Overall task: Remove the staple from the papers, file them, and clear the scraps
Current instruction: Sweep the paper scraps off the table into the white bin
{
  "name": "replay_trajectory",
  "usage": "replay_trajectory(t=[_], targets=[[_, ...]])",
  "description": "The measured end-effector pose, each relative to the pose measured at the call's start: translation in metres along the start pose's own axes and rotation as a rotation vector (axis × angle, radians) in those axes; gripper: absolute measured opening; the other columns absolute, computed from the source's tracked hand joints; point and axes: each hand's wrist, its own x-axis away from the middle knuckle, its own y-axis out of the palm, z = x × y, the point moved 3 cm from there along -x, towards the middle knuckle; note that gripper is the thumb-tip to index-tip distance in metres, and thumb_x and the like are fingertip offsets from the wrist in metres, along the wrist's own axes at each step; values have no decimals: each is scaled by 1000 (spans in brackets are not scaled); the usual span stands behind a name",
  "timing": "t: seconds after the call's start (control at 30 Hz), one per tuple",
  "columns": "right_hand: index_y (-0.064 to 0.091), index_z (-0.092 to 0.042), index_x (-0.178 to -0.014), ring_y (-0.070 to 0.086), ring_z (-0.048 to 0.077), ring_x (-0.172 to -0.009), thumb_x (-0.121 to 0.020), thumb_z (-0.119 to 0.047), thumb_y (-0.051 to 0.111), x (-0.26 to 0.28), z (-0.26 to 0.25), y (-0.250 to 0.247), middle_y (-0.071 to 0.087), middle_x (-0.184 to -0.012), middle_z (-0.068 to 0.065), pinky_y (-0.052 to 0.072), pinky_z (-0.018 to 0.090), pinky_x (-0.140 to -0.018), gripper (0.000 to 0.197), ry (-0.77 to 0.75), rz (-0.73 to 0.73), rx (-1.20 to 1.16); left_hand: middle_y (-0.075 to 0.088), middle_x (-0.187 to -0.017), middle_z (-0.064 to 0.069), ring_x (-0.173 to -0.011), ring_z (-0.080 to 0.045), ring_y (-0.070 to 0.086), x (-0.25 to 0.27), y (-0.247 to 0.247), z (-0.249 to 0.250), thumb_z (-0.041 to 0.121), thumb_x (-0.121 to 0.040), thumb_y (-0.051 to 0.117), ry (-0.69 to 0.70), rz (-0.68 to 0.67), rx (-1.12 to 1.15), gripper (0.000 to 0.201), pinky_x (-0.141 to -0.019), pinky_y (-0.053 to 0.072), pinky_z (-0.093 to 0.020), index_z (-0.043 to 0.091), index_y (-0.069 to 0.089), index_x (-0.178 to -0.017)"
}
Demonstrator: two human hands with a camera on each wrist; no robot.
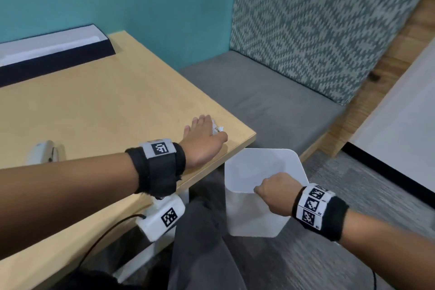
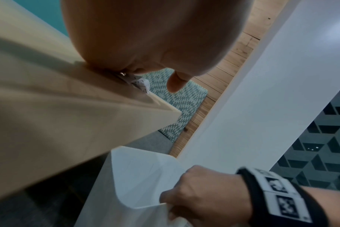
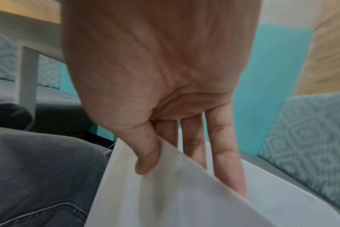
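Observation:
My left hand (image 1: 204,135) lies flat on the wooden table (image 1: 94,106) near its right corner, fingers straight. Small white paper scraps (image 1: 217,128) sit against its far side; in the left wrist view the scraps (image 2: 143,83) peek out under the palm by the table edge. My right hand (image 1: 275,193) grips the near rim of a white bin (image 1: 259,162), held just below the table corner. In the right wrist view the thumb (image 3: 145,153) sits outside the bin wall (image 3: 175,184) and the fingers inside it.
A white stapler-like tool (image 1: 44,152) lies on the table at the left. A dark box holding white papers (image 1: 54,47) stands at the back against the teal wall. A grey bench (image 1: 259,92) with a patterned cushion is to the right.

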Motion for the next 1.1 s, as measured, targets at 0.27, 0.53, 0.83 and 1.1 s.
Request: replay_trajectory(t=[0.27,0.53,0.83,1.1], targets=[[60,-7,-108,47,31,-64,-89,-4,47,40,6,-42,66,-82,12,21,29,-45,23,-34,61,97,27,-159,-9,-150,-27,15,3,14,9,46,-79,31,32,30,-70,80,-122,12,-50,4,30,-147],[60,-7,-110,48,30,-61,-89,-2,48,46,-2,-60,62,-73,9,23,27,-44,25,-62,111,133,19,-163,-9,-153,-26,8,3,35,21,50,-82,25,70,38,-126,87,-123,8,-49,5,18,-156],[62,-8,-105,50,29,-59,-84,-4,56,43,-3,-61,49,-62,5,23,26,-43,22,-62,96,81,26,-157,-19,-147,-34,17,17,55,45,45,-83,24,108,21,-134,80,-121,14,-48,2,26,-150],[19,-10,-155,19,24,-149,-107,-20,33,46,-6,-61,20,-163,11,14,30,-118,51,-14,49,-15,-9,-169,-2,-155,-16,-13,45,70,71,27,-103,28,269,-114,21,69,-124,-9,-31,8,-7,-160]])
